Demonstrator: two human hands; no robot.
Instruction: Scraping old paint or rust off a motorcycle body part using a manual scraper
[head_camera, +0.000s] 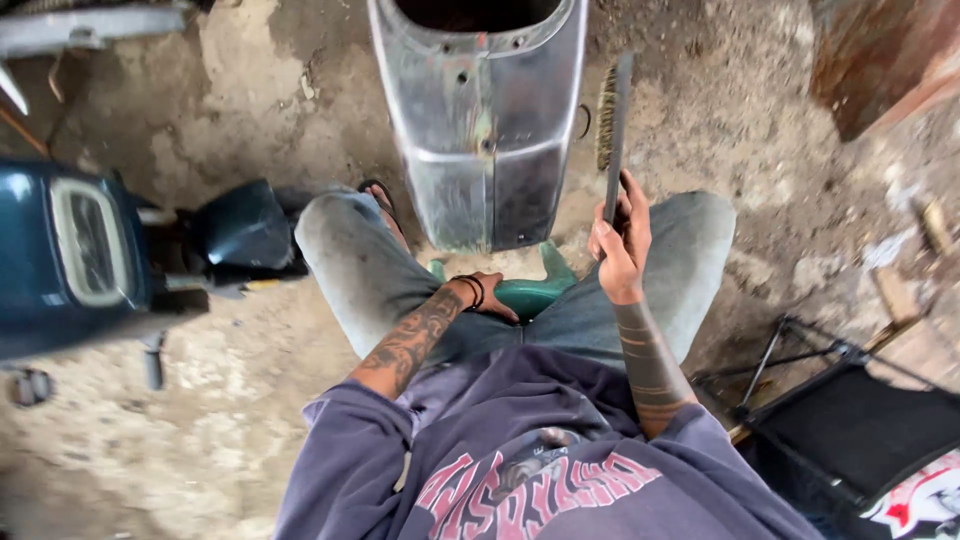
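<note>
Rough repair workshop, probably for scooters or motorcycles. Bare, cracked and stained concrete floor (230, 420) throughout, littered with dust and scraps. Stripped, paint-worn metal body panel (485, 120) standing at top centre. Dark blue scooter front with headlamp (85, 245) at left edge. Rusted metal sheet (880, 60) in upper right corner. Black folding frame (850, 420) at lower right, kind unclear. Wire brush (612, 120) in hand, consistent with paint stripping.

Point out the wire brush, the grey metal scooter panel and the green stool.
long-handled wire brush (612, 130), head view, on its dark handle
worn grey metal scooter panel (480, 140), head view, panel's middle
green plastic stool (530, 293), head view, seat edge
</note>
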